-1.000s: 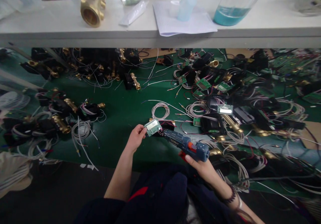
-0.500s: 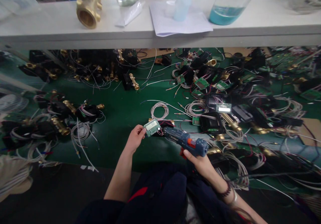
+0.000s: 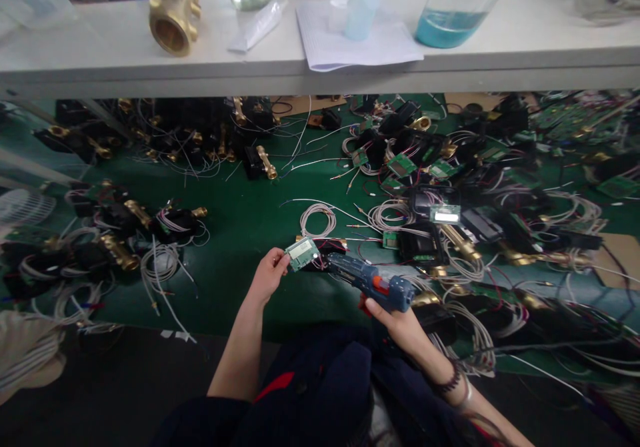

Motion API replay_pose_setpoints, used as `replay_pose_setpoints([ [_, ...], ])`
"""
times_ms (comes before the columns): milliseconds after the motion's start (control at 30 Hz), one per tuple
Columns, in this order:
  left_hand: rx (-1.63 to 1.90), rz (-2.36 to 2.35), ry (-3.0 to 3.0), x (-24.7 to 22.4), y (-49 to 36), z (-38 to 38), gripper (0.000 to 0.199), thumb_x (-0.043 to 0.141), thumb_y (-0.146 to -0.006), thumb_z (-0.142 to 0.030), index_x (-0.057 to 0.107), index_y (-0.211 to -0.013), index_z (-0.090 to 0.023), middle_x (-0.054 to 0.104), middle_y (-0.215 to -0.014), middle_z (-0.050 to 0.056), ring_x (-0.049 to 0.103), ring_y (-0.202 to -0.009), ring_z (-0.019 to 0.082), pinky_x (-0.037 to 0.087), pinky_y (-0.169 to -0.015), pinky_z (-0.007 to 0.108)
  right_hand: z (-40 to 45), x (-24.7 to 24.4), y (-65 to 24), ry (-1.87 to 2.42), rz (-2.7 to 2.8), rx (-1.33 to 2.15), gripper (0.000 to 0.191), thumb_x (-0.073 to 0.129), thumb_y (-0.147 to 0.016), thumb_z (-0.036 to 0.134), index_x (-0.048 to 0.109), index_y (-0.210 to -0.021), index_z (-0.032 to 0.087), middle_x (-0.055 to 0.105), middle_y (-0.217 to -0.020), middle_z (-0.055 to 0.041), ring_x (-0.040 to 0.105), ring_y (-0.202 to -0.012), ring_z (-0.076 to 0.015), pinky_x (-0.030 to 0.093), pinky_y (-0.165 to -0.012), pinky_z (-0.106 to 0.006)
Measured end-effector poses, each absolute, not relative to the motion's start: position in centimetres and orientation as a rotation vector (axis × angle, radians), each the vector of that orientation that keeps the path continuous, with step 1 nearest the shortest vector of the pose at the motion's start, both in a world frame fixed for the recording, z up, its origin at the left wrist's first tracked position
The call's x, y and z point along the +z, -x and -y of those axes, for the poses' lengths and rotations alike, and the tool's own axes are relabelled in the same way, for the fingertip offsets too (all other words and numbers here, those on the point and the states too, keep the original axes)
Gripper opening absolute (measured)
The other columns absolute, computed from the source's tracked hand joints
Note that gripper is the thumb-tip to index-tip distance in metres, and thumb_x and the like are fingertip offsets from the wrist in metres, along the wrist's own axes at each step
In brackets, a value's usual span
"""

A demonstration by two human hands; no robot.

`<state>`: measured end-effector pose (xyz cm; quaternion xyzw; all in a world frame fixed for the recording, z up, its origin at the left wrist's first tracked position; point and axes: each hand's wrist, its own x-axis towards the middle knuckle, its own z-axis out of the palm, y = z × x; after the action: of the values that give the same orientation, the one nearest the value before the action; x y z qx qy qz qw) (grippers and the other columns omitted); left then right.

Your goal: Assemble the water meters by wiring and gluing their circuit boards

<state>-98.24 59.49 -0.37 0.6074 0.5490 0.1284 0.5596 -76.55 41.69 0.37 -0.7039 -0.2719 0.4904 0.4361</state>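
Observation:
My left hand (image 3: pixel 272 271) pinches the left edge of a green circuit board (image 3: pixel 303 255) with a pale display on it. The board is tilted above a black meter housing (image 3: pixel 331 247) with brass pipe ends, which it partly covers. In my right hand (image 3: pixel 393 320) is a blue glue gun (image 3: pixel 367 279) with a red trigger, my fingers wrapped round its handle. Its nozzle points left, close to the board's right edge and the thin wires there. Whether the tip touches anything I cannot tell. A coil of grey cable (image 3: pixel 318 220) lies just behind the housing.
Meter units with brass fittings and coiled cables crowd the right side (image 3: pixel 465 247) and the left (image 3: pixel 117 250) of the green table (image 3: pixel 240 220). A white shelf (image 3: pixel 225 77) crosses above, bearing a brass fitting (image 3: pixel 175 13), paper and a flask of blue liquid (image 3: pixel 450 28).
Both hands, the board and the glue gun stay almost in place. The whole view has shifted very slightly.

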Motion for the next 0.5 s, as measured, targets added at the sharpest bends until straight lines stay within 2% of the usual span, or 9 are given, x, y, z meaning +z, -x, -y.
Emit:
replay_pose_setpoints([
  [133,0.303,-1.244,-1.443,-0.3,96.8,-62.2,0.013,0.049,-0.085,-0.027,0.050,-0.076,-0.017,0.051,-0.063,-0.002,0.049,-0.061,0.013,0.038,-0.063,0.024,-41.9,0.7,75.9,1.738,0.705,1.230,0.054,0.067,-0.062,0.067,0.069,-0.083,0.018,0.072,-0.090,-0.0117,0.064,-0.091,-0.0307,0.047,-0.090,-0.046],
  [267,0.295,-1.208,-1.403,-1.6,92.7,-67.0,0.011,0.052,-0.087,-0.019,0.051,-0.078,-0.014,0.050,-0.064,-0.003,0.048,-0.059,0.010,0.040,-0.063,0.022,-41.7,1.5,74.7,1.718,0.601,1.149,0.053,0.067,-0.061,0.067,0.070,-0.081,0.018,0.072,-0.089,-0.0116,0.065,-0.090,-0.0307,0.049,-0.089,-0.045],
  [400,0.209,-1.304,-1.234,-4.2,89.8,-69.7,0.015,0.058,-0.087,-0.023,0.054,-0.080,-0.010,0.051,-0.069,-0.001,0.048,-0.058,0.009,0.045,-0.058,0.022,-40.8,2.2,73.2,1.705,0.451,1.027,0.049,0.070,-0.058,0.064,0.070,-0.079,0.019,0.073,-0.085,-0.0095,0.067,-0.088,-0.0298,0.051,-0.087,-0.041],
  [500,0.256,-1.443,-1.063,-5.7,90.7,-68.5,0.018,0.058,-0.088,-0.027,0.056,-0.088,-0.010,0.054,-0.078,0.002,0.053,-0.065,0.011,0.049,-0.062,0.025,-39.4,1.8,72.2,1.758,0.355,0.995,0.047,0.072,-0.056,0.063,0.070,-0.077,0.021,0.073,-0.086,-0.0080,0.067,-0.090,-0.0300,0.054,-0.085,-0.037],
])
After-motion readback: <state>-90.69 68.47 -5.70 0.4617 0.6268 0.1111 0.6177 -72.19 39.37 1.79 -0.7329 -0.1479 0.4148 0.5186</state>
